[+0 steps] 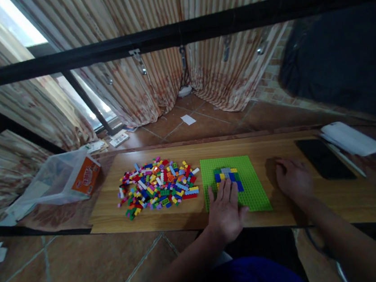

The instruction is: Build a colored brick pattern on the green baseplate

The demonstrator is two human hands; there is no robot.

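Observation:
A lime-green baseplate lies on the wooden board, bearing a small build of blue, yellow, green and grey bricks. My left hand lies over the near part of that build, palm down, with its fingers stretched out and apart; the bricks under the fingers are hidden. To the right of the baseplate, my right hand rests on the board, its fingers curled in and no object showing in them. Left of the baseplate spreads a heap of loose, mixed-colour toy bricks.
A clear plastic bin with an orange label stands at the board's left end. On the right lie a dark tablet-like slab and a white object. A black metal rail crosses above, before striped curtains.

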